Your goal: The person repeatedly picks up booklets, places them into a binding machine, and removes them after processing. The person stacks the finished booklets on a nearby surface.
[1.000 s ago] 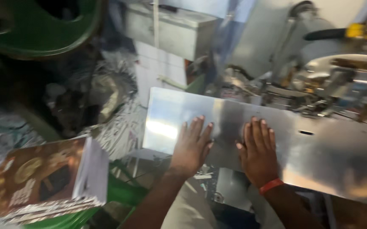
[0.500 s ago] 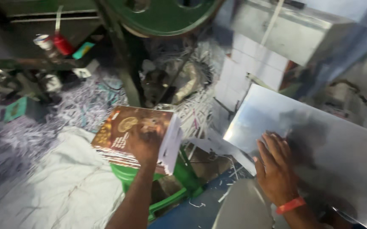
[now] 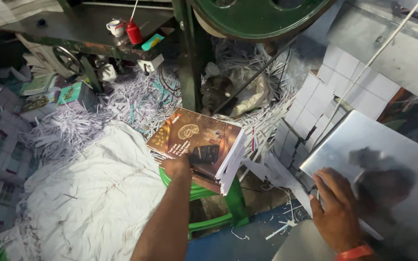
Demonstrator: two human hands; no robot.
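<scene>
So far my left hand [image 3: 177,166] pinches the near edge of the brown printed cardboard stack [image 3: 200,145] lying on the green plastic stool [image 3: 213,205]; no sheet looks lifted yet. My right hand [image 3: 335,212] rests spread flat on the shiny metal plate [image 3: 397,159], holding nothing.

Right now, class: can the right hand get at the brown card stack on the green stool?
Probably yes. The right hand rests on the metal sheet, holding nothing, and open space lies between it and the stack, where the left hand already sits.
</scene>
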